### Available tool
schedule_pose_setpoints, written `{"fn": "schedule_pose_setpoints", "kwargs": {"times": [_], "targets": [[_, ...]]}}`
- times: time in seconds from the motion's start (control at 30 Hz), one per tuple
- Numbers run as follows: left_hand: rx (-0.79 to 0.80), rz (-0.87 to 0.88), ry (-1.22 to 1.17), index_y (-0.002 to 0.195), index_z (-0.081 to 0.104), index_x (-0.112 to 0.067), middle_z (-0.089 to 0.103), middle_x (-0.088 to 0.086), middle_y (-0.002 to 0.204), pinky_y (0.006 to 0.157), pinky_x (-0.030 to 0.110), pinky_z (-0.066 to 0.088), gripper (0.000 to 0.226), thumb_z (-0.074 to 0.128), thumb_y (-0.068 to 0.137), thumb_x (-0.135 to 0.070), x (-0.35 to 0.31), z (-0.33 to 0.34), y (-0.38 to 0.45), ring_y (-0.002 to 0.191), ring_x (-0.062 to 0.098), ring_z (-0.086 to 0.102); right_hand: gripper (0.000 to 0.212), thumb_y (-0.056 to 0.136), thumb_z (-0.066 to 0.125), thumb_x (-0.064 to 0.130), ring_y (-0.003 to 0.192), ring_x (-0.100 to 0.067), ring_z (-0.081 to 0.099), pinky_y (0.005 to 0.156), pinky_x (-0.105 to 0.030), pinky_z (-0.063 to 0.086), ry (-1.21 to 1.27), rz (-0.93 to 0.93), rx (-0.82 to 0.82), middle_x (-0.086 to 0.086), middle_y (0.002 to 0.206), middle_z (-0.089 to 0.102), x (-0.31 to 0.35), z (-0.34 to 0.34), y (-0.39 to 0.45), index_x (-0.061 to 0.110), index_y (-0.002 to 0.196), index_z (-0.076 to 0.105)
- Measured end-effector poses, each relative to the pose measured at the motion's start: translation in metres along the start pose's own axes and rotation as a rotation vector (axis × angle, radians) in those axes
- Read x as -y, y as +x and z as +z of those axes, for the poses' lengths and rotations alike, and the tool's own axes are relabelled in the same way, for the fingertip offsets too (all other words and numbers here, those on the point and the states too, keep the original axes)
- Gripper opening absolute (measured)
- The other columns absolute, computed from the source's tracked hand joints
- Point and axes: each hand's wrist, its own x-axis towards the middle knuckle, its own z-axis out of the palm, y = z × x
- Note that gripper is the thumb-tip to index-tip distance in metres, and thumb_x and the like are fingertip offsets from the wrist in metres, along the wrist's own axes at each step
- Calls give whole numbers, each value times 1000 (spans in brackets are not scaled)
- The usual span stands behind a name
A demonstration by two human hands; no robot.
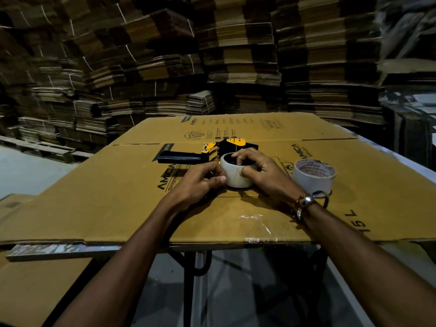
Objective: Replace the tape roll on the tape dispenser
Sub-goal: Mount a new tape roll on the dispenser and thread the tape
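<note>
both gripping tape roll beside tape dispenser: left hand pinching outer wall, seemingly seeking tape end; right hand hooked over rim, steadying. spare roll nearby.

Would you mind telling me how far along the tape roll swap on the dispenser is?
Done: a second roll stands apart on the cardboard sheet; whether it is the old one is unclear. In hand: both hands, left hand and right hand, grip a tape roll beside the tape dispenser. Left: seating it and threading the tape.
</note>
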Motion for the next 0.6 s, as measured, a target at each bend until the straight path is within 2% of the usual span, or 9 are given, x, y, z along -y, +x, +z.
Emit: {"fn": "schedule_pose_setpoints", "kwargs": {"times": [0.07, 0.13, 0.23, 0.37, 0.43, 0.5, 0.57, 0.6], "targets": [[34, -39, -76, 95, 63, -13, 65, 1, 96, 75, 27, 48, 5, 58, 96, -14, -1, -3, 1, 89, 11, 62, 13, 82, 54, 22, 121, -1, 48, 96, -38, 48, 0, 0, -1, 11, 125, 56, 1, 0, -1, 21, 93, 60], [58, -71, -111, 95, 64, -10, 65, 9, 92, 78, 32, 50, 7, 58, 96, -13, -2, -8, 2, 85, 14, 62, 12, 82, 54, 22, 121, 1, 47, 98, -40, 47, -4, -2, 5, 10, 126, 56, 2, -1, -2, 22, 92, 60], [64, -102, -135, 99, 66, -5, 67, 21, 100, 85, 39, 51, 11, 60, 95, -13, -1, -11, 2, 86, 17, 63, 13, 83, 54, 21, 120, 6, 46, 100, -41, 47, 2, 5, 10, 10, 126, 56, 3, -1, -3, 19, 94, 60], [55, -110, -185, 102, 70, -4, 70, 17, 102, 86, 34, 55, 14, 62, 94, -12, -2, -16, -4, 93, 24, 67, 12, 82, 54, 22, 122, 4, 45, 99, -39, 48, -8, 5, 3, 13, 128, 55, 3, -1, -4, 21, 93, 59], [-47, -71, -201, 99, 72, -7, 72, 14, 95, 79, 29, 57, 13, 60, 95, -11, -3, -21, -6, 87, 20, 68, 13, 81, 54, 22, 123, 2, 45, 97, -36, 47, -17, 0, -10, 13, 128, 56, 3, -1, -3, 21, 93, 59], [-271, 38, -48, 99, 71, -10, 72, 7, 91, 75, 31, 57, 12, 60, 95, -10, -2, -28, -4, 85, 14, 69, 13, 81, 55, 21, 124, 2, 45, 97, -35, 46, -26, -6, -18, 12, 129, 56, 3, -1, -3, 21, 93, 60], [-465, 178, 354, 107, 69, -13, 69, 3, 103, 80, 37, 57, 14, 61, 95, -13, 3, -37, 3, 97, 16, 64, 12, 83, 56, 18, 125, -1, 44, 98, -35, 45, -40, -14, -24, 13, 129, 56, 3, 0, -4, 22, 93, 60], [-486, 188, 574, 116, 66, -15, 65, 4, 114, 85, 38, 53, 23, 61, 95, -20, 6, -41, 7, 106, 19, 57, 12, 84, 57, 16, 125, -2, 44, 98, -35, 44, -47, -15, -30, 14, 129, 56, 3, 0, -4, 23, 93, 60]]}}
